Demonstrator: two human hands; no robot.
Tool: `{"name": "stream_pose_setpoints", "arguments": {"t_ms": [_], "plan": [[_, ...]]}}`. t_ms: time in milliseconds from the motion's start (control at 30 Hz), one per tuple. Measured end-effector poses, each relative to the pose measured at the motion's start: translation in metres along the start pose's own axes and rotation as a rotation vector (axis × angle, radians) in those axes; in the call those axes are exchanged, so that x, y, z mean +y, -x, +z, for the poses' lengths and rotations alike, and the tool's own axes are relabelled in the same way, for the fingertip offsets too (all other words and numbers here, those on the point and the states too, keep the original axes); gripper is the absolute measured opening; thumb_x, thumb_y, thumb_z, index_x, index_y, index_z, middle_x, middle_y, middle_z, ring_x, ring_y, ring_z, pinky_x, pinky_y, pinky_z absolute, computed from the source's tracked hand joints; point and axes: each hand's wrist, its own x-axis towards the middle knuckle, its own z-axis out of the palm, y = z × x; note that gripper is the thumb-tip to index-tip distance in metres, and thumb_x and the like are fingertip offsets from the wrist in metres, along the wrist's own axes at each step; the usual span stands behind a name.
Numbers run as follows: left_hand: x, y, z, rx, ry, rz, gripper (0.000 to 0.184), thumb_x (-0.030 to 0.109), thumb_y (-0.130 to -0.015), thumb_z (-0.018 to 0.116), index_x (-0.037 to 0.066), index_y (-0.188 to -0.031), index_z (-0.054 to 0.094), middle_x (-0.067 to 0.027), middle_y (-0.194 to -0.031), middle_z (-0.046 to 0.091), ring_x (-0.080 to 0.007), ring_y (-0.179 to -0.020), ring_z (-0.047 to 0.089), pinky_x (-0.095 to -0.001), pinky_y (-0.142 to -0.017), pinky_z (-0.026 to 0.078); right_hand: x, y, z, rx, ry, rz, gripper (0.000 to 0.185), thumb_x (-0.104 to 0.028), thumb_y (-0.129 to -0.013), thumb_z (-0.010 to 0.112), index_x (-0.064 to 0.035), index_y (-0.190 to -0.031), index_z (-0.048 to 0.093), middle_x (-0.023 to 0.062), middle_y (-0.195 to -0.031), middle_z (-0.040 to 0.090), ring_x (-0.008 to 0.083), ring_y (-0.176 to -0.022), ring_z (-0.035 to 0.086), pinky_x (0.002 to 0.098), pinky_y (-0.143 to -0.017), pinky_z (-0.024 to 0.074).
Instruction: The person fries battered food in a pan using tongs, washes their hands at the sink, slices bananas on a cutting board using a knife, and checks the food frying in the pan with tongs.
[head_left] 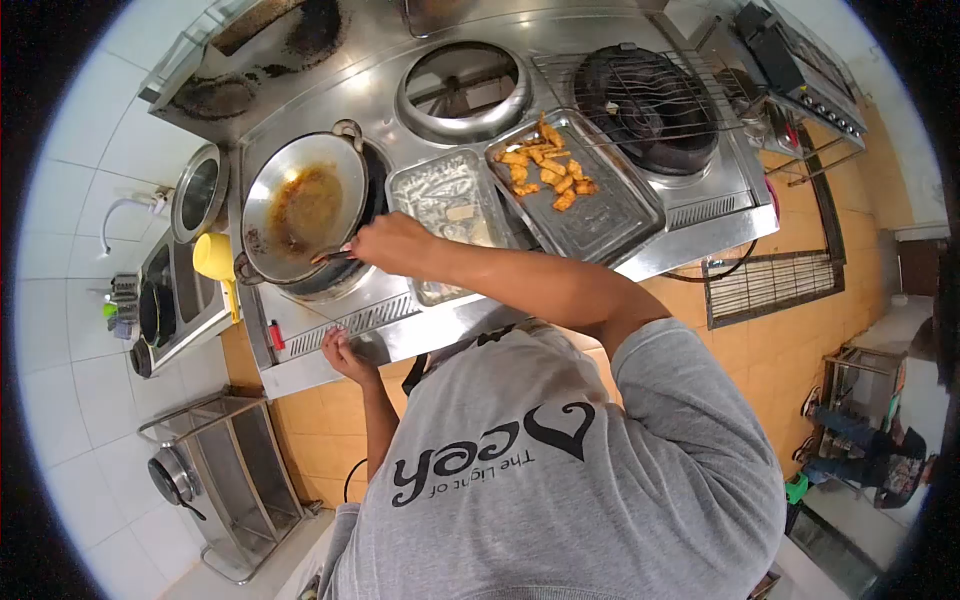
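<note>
A wok [262, 190] with brownish oil [307, 205] in its bottom sits on the left burner. My right hand [395, 245] is closed around a slim utensil [330, 256] at the wok's near right rim; its kind is hard to make out. My left hand [345, 353] lies at the stove's front edge, its fingers apart and nothing visible in them. Beside my right hand is a metal tray [440, 185] with whitish residue. Farther right, golden fried pieces [550, 170] lie in the back half of a second metal tray [590, 225].
A red lighter [276, 335] lies at the stove's left front corner. To the left are a yellow dipper [213, 258] and a metal pot [200, 193]. A wire rack [640, 90] covers the right burner. An open metal ring [465, 132] stands behind the trays.
</note>
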Motion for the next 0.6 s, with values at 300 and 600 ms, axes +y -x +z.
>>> {"name": "stream_pose_setpoints", "arguments": {"t_ms": [300,600], "plan": [[0.003,0.043,-0.007,0.224,0.026,-0.187,0.021,0.017,-0.089,0.046,0.002,-0.088,0.061,-0.0094,-0.110,0.054,-0.0175,-0.092,0.051,-0.0283,-0.076,0.040,0.050,0.230,-0.107,0.454,-0.111,0.344,0.040,-0.015,-0.078,0.068,-0.0188,-0.118,0.063,0.0081,-0.099,0.069,0.0246,-0.081,0.068,0.0329,-0.065,0.0558],[0.003,0.028,0.034,0.193,0.081,-0.183,0.019,0.018,-0.092,0.048,0.005,-0.091,0.061,-0.0052,-0.110,0.057,-0.0138,-0.086,0.052,-0.0277,-0.074,0.041,0.045,0.367,-0.136,0.258,0.203,0.672,0.046,-0.004,-0.070,0.074,-0.0085,-0.114,0.063,0.0131,-0.103,0.067,0.0286,-0.084,0.068,0.0352,-0.067,0.0562]]}}
